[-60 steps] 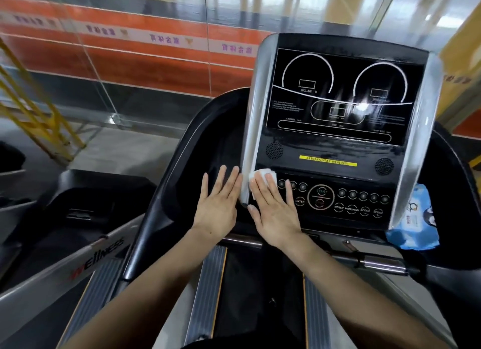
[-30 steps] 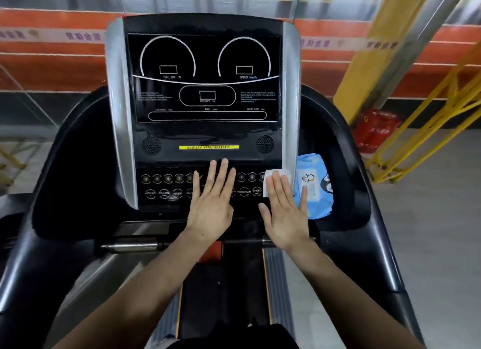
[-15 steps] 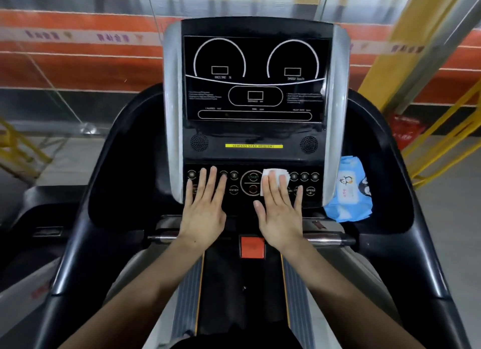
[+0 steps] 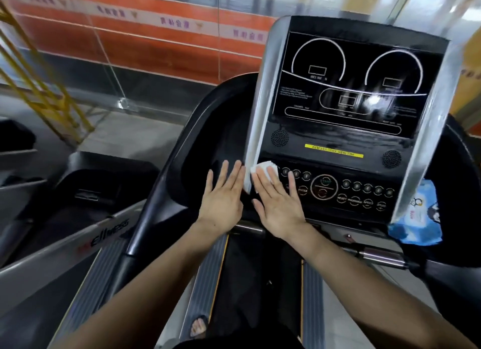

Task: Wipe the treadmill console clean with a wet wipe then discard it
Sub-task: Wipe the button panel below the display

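The black treadmill console [image 4: 346, 109] with silver side trims fills the upper right of the head view, its button panel [image 4: 338, 189] below the screen. My right hand [image 4: 278, 202] lies flat on the panel's left end, pressing a folded white wet wipe [image 4: 263, 167] under its fingertips against the left silver trim's lower end. My left hand [image 4: 223, 200] rests flat with fingers spread on the black housing just left of that trim, holding nothing.
A blue wet-wipe pack [image 4: 419, 215] sits in the console's right tray. Another treadmill [image 4: 86, 218] stands to the left. Yellow railings [image 4: 39, 83] and a glass wall with an orange band [image 4: 145, 44] lie beyond. The treadmill belt [image 4: 257, 283] runs below.
Both hands slid left along the button panel, carrying the wipe from the middle buttons to the left trim. My head turned left, so the console now sits at the right.
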